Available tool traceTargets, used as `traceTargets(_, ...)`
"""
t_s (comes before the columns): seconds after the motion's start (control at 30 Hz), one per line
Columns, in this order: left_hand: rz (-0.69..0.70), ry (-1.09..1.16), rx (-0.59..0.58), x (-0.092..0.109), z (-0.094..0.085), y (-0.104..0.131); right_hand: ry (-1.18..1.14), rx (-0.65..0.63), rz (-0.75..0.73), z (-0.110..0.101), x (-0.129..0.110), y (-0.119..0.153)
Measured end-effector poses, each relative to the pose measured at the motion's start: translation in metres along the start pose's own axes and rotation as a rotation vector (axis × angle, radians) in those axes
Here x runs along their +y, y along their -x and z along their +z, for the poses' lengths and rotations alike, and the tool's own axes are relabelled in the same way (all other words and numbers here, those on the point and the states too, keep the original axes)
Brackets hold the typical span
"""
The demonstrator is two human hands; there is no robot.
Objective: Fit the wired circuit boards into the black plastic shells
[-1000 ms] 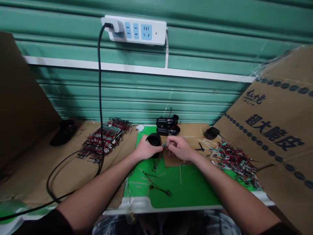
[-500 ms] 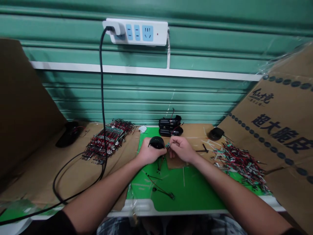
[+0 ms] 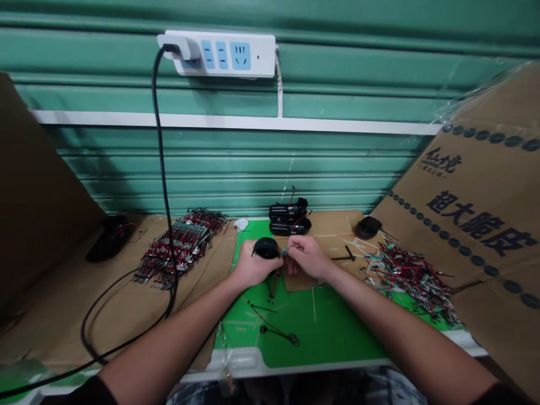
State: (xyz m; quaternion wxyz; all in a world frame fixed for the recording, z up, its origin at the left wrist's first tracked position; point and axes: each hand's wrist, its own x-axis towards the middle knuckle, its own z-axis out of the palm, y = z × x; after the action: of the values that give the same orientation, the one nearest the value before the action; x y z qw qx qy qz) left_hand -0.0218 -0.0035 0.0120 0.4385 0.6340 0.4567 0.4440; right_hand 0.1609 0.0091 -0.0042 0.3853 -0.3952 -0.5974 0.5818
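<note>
Over the far half of the green tabletop (image 3: 337, 332): L. hand (image 3: 253, 269) grips a black housing (image 3: 265, 248), thumb across its near side, other fingers mostly hidden; R. hand (image 3: 309, 257) is just beside, fingers curled close together at a small wired part (image 3: 284, 252), though can't tell if they're clamped on it. Thin leads (image 3: 270, 291) hang below the housing. Housing prob. light, stiff plastic, smooth enough to slip; best held round the body, as here. Wired part looks fragile, its wires limp; prob. best pinched by the solid end, not the wires. A loose wired piece (image 3: 280, 334) lies on the tabletop's near half; stacked housings (image 3: 289, 212) sit at its far edge. L. of tabletop: cardboard sheet (image 3: 198, 315) w/ a wire bundle (image 3: 179, 244). Tabletop's R. side: tangled wire heap (image 3: 417, 275). Bkgd., behind tabletop: green ribbed wall (image 3: 346, 174), white power strip (image 3: 265, 56) high up.
</note>
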Motion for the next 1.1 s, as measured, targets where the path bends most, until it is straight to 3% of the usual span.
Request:
traceTargets(0.27, 0.012, -0.037, 0.004, -0.001, -0.001, -0.001, 0.044, -0.066, 0.061, 0.006, 0.010, 0.000)
traceTargets(0.4, -0.024, -0.068, 0.031, 0.003, -0.007, -0.005, 0.087, -0.048, 0.103, -0.003, 0.004, -0.002)
traceTargets(0.57, -0.137, -0.069, 0.046, 0.001, -0.008, -0.009, 0.355, -0.284, 0.223, -0.034, -0.020, 0.005)
traceTargets(0.63, -0.165, -0.033, 0.008, -0.002, -0.007, -0.009, 0.494, -0.350, 0.189, -0.046, -0.027, 0.007)
traceTargets(0.7, -0.172, 0.033, -0.020, -0.004, -0.006, -0.009, 0.687, -0.276, 0.084, -0.054, -0.032, 0.008)
traceTargets(0.77, -0.169, 0.107, -0.026, -0.007, -0.004, -0.008, 0.831, -0.108, -0.031, -0.055, -0.034, 0.009)
traceTargets(0.87, -0.157, 0.151, -0.060, -0.009, -0.002, -0.007, 0.694, 0.030, -0.157, -0.044, -0.035, 0.011)
traceTargets(0.97, -0.141, 0.142, -0.084, -0.010, 0.000, -0.005, 0.414, -0.016, -0.194, -0.026, -0.031, 0.013)
traceTargets(1.1, -0.149, 0.184, -0.117, -0.008, 0.000, -0.005, 0.277, -0.052, -0.148, -0.018, -0.026, 0.010)
